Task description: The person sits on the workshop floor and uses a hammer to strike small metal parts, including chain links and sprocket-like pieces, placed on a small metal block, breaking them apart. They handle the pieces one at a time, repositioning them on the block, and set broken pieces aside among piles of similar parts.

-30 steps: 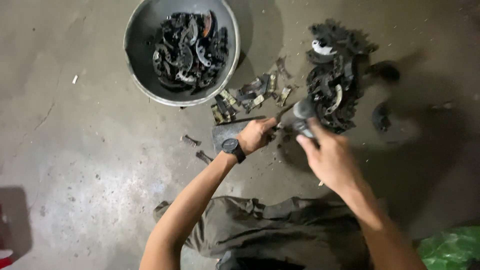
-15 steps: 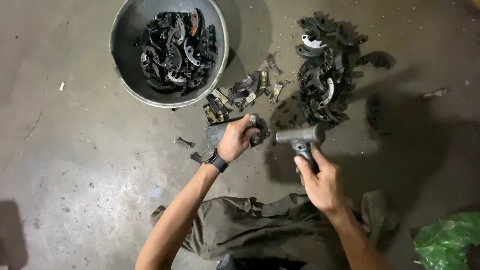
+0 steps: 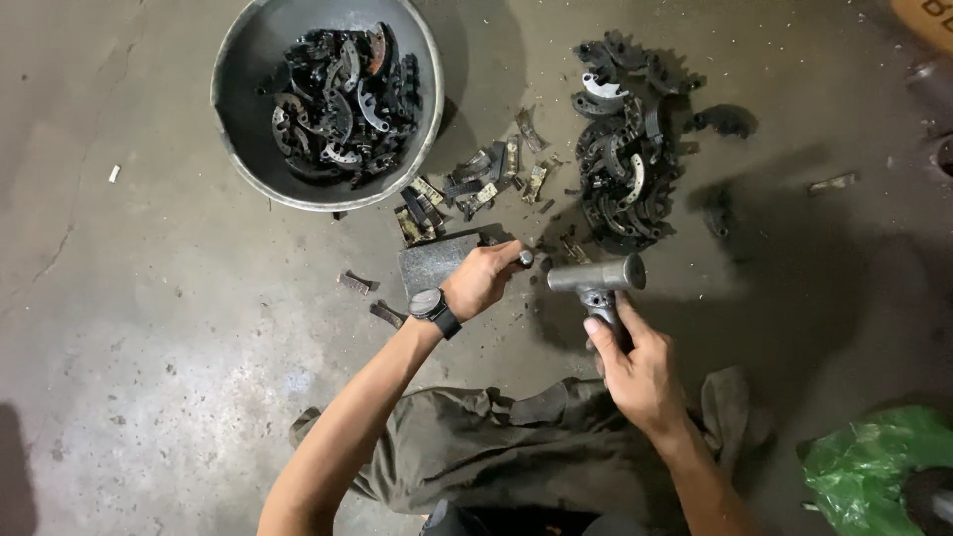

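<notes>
hammer (image 3: pixel 599 279) | right hand (image 3: pixel 635 372) fingers wrapped round its handle, head just right of the metal block (image 3: pixel 437 262) | left hand (image 3: pixel 483 280) fingers closed on a small part at the block's right edge, on the floor

— How are the person's arms set, seen from above?
— Both bare forearms reach forward from the lower edge. The left hand (image 3: pixel 482 279), a dark watch on its wrist, is curled shut, fingers pinched together at their tips.

— And the other?
— The right hand (image 3: pixel 635 369) is wrapped in a fist, thumb laid upward along its grip, wrist straight. The two hands sit near each other, not touching.
</notes>
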